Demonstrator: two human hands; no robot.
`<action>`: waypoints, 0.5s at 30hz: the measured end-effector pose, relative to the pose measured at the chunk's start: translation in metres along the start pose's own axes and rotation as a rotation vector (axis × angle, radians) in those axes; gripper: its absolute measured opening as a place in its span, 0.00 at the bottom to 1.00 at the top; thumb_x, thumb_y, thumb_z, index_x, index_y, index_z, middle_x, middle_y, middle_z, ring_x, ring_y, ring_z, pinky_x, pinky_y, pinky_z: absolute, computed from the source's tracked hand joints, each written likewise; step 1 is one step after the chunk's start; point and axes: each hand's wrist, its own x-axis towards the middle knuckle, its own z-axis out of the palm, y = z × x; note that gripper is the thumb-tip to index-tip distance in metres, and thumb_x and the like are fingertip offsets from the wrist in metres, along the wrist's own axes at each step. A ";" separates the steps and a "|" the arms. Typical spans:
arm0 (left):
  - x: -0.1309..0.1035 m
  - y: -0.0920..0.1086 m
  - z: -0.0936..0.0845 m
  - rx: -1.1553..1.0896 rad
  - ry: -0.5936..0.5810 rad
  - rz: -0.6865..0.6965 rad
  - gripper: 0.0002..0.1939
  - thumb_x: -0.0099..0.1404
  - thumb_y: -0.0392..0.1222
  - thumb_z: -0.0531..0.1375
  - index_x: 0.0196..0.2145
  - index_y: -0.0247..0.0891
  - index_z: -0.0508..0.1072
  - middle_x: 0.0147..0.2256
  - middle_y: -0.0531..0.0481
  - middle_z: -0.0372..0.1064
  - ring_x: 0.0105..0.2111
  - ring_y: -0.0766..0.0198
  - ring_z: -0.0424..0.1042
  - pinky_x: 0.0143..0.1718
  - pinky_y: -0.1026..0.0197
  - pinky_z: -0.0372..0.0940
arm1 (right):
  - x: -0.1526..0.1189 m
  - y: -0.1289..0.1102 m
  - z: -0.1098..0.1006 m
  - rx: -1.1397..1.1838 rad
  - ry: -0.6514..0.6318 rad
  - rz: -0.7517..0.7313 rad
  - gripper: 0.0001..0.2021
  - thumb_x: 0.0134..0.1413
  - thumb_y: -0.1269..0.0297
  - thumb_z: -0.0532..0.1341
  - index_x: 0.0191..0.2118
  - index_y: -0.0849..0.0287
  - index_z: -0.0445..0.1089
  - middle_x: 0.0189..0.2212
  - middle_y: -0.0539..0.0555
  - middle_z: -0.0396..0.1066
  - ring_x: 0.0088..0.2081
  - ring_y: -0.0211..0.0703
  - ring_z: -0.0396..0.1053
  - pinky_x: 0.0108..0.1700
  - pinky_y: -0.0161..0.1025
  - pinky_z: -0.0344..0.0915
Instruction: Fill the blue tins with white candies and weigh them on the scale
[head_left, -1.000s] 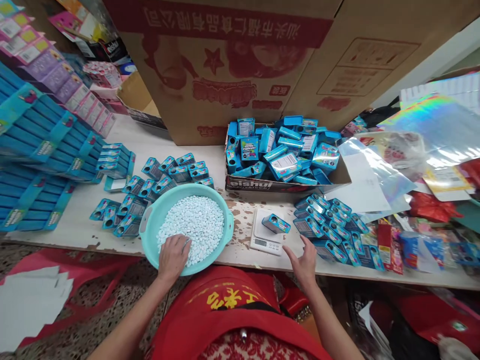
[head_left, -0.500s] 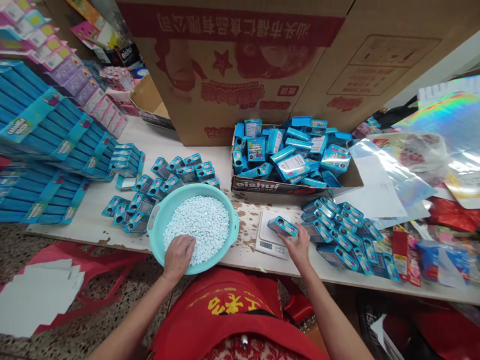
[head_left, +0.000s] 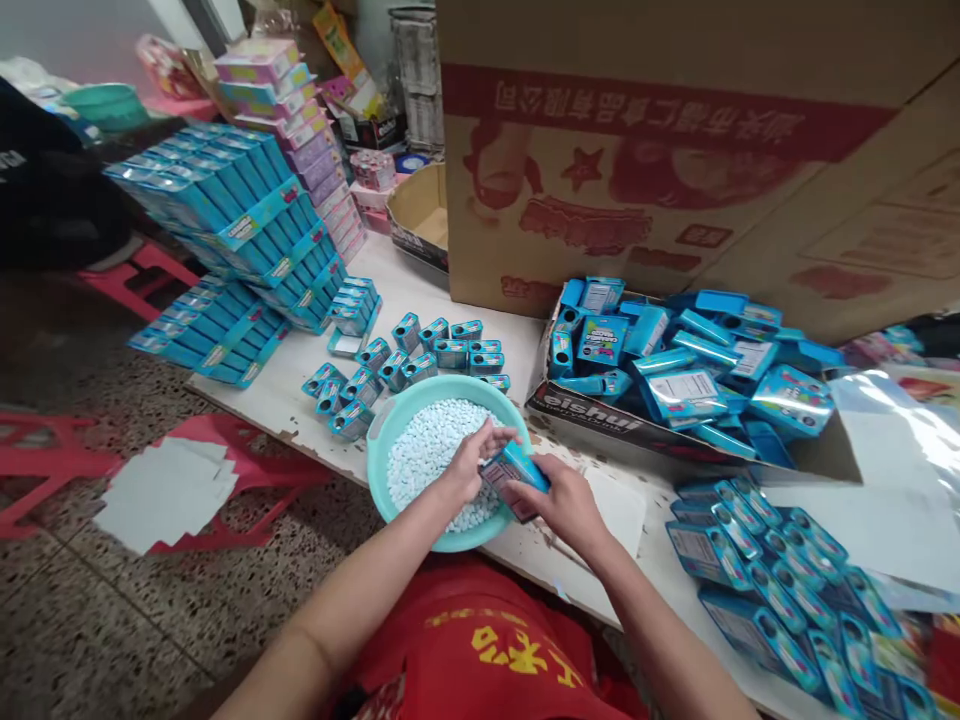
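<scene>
My right hand [head_left: 564, 502] grips a small blue candy box [head_left: 517, 478], held tilted above the right side of a turquoise basin [head_left: 377, 465]. Small pale-blue candies [head_left: 431, 440] fill much of the basin. At the box's left end is my left hand [head_left: 471, 462], slightly cupped with its fingers reaching out; whether any candies lie in its palm is hidden. Behind my right hand a white scale [head_left: 619, 512] shows in part on the table. Several upright blue boxes with round holes [head_left: 420, 368] stand beyond the basin, and more such boxes [head_left: 780, 570] are grouped at the right.
An open carton [head_left: 592, 415] heaped with blue boxes sits behind the scale. A large brown carton [head_left: 675, 220] rises at the back. Stacked blue display packs [head_left: 247, 240] stand at the table's left end. A red stool [head_left: 259, 470] with white sheets [head_left: 169, 495] is lower left.
My right hand has carried the blue box from above the scale leftward over the basin. My left hand has risen from the candies to the box. The view has turned left.
</scene>
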 end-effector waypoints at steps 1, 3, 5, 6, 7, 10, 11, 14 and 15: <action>0.001 -0.002 -0.006 -0.045 0.042 -0.030 0.22 0.61 0.56 0.56 0.32 0.30 0.75 0.32 0.43 0.73 0.30 0.63 0.70 0.36 0.62 0.64 | 0.004 -0.002 0.005 -0.027 -0.030 0.019 0.18 0.49 0.47 0.60 0.39 0.55 0.72 0.32 0.54 0.72 0.32 0.47 0.69 0.32 0.38 0.62; 0.001 -0.009 -0.018 -0.135 0.136 -0.079 0.19 0.61 0.52 0.58 0.28 0.30 0.74 0.26 0.45 0.71 0.25 0.65 0.69 0.31 0.63 0.63 | 0.007 -0.002 0.012 -0.066 -0.056 0.053 0.17 0.48 0.48 0.61 0.37 0.55 0.73 0.30 0.53 0.72 0.31 0.47 0.69 0.31 0.37 0.60; 0.001 -0.016 -0.028 -0.204 0.198 -0.125 0.18 0.61 0.51 0.58 0.28 0.30 0.73 0.25 0.46 0.70 0.23 0.65 0.68 0.29 0.63 0.63 | 0.006 -0.001 0.015 -0.063 -0.086 0.080 0.15 0.47 0.48 0.61 0.33 0.55 0.73 0.27 0.53 0.72 0.29 0.46 0.69 0.29 0.36 0.59; 0.002 -0.019 -0.031 -0.233 0.215 -0.145 0.18 0.61 0.50 0.58 0.28 0.30 0.73 0.26 0.46 0.70 0.23 0.65 0.68 0.29 0.63 0.64 | 0.005 0.000 0.015 -0.053 -0.107 0.101 0.15 0.47 0.48 0.61 0.31 0.55 0.73 0.26 0.52 0.72 0.28 0.46 0.68 0.28 0.36 0.59; 0.002 -0.022 -0.033 -0.257 0.225 -0.159 0.17 0.61 0.50 0.58 0.28 0.30 0.72 0.26 0.46 0.70 0.24 0.65 0.69 0.29 0.63 0.64 | 0.004 0.001 0.015 -0.038 -0.120 0.128 0.15 0.46 0.48 0.61 0.29 0.56 0.72 0.25 0.52 0.72 0.27 0.45 0.68 0.27 0.36 0.58; 0.002 -0.026 -0.033 -0.287 0.258 -0.158 0.15 0.60 0.49 0.58 0.29 0.31 0.72 0.28 0.46 0.70 0.25 0.65 0.69 0.29 0.63 0.65 | -0.001 0.002 0.015 0.054 -0.155 0.210 0.16 0.45 0.47 0.62 0.30 0.56 0.72 0.23 0.51 0.71 0.25 0.45 0.67 0.26 0.36 0.58; 0.001 -0.026 -0.032 -0.287 0.274 -0.166 0.14 0.60 0.48 0.58 0.29 0.32 0.72 0.28 0.47 0.69 0.25 0.65 0.69 0.29 0.63 0.65 | -0.003 0.002 0.016 0.078 -0.155 0.238 0.16 0.44 0.47 0.62 0.30 0.57 0.72 0.23 0.51 0.71 0.25 0.45 0.67 0.26 0.36 0.58; 0.000 -0.026 -0.026 -0.279 0.313 -0.210 0.13 0.58 0.48 0.60 0.29 0.33 0.71 0.28 0.49 0.68 0.24 0.65 0.68 0.27 0.62 0.64 | -0.010 0.005 0.016 0.156 -0.146 0.286 0.17 0.43 0.47 0.63 0.32 0.57 0.73 0.24 0.51 0.72 0.26 0.45 0.68 0.27 0.36 0.60; -0.001 -0.026 -0.024 -0.278 0.317 -0.218 0.13 0.57 0.48 0.60 0.29 0.33 0.70 0.28 0.49 0.68 0.23 0.65 0.68 0.27 0.62 0.64 | -0.013 0.006 0.016 0.190 -0.141 0.288 0.18 0.43 0.47 0.63 0.33 0.57 0.73 0.25 0.51 0.72 0.27 0.45 0.68 0.28 0.37 0.61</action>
